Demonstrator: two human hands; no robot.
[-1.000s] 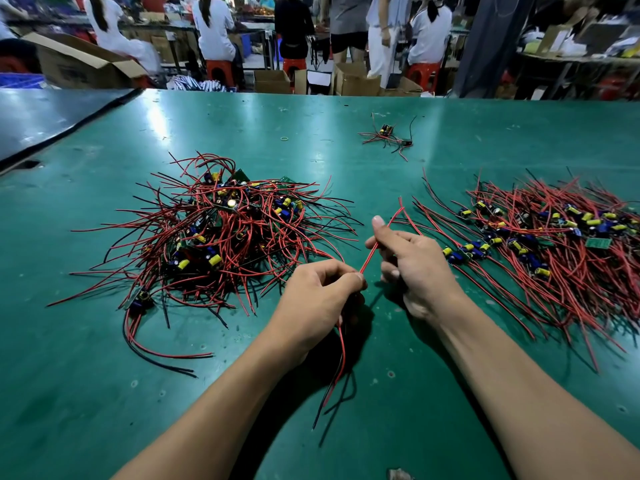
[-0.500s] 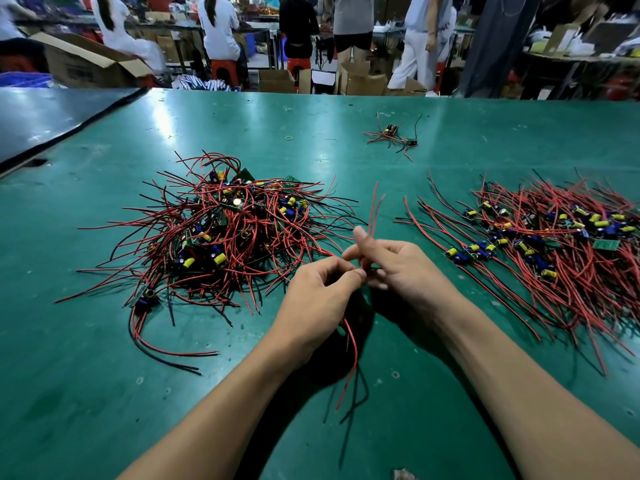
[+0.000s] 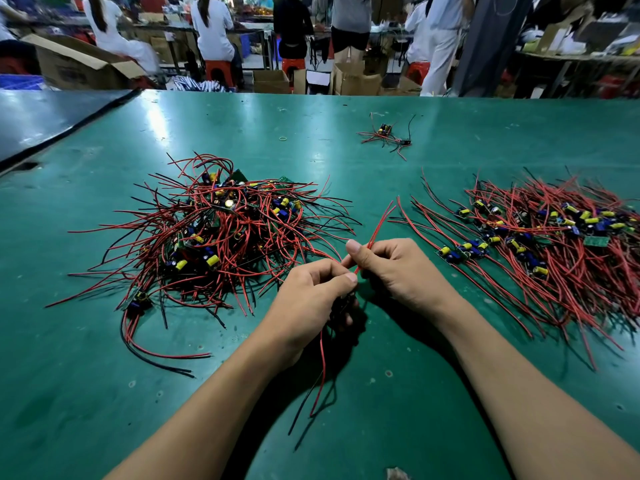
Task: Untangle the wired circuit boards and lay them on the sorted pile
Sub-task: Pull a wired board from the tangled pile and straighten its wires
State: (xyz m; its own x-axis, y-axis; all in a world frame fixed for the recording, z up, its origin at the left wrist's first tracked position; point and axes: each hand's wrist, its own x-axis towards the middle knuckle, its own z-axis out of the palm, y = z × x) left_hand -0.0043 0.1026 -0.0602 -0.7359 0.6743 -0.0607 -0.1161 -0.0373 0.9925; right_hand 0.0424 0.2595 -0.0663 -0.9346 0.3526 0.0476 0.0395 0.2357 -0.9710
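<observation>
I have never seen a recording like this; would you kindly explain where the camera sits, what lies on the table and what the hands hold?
No machine here: a person works with two bare hands. The picture comes from a wide-angle camera on the person's head, looking forward and down. On the green table top lie a tangled heap of small circuit boards with red and black wires on the left, a flatter sorted pile of the same boards on the right, and a small stray bundle farther back. The left hand and the right hand both pinch thin red wires of one piece between them; more leads hang below the left hand. Its board is mostly hidden in that grip.
</observation>
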